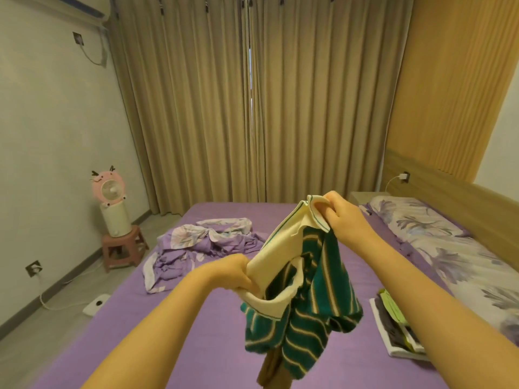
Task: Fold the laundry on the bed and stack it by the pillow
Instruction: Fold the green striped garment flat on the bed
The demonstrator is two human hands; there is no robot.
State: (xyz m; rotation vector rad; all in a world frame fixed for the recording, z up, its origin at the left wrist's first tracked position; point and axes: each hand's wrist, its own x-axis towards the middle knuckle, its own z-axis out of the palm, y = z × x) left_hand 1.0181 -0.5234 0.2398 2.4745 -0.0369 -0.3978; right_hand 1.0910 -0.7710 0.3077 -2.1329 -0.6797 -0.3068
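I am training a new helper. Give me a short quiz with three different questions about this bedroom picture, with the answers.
1. True or false: both hands grip the striped shirt.
2. Where does the folded stack lie? A) on the stool B) on the bed beside the pillow C) on the floor
3. Fill in: the crumpled purple bedding lies on the ___.

Key: 1. True: the left hand and the right hand both hold its cream collar. 2. B, by the pillow. 3. bed.

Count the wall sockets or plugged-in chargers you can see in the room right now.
3. A wall plate high on the left wall under the air conditioner, a low socket near the floor on the left, and a charger on the headboard panel. Others may be hidden.
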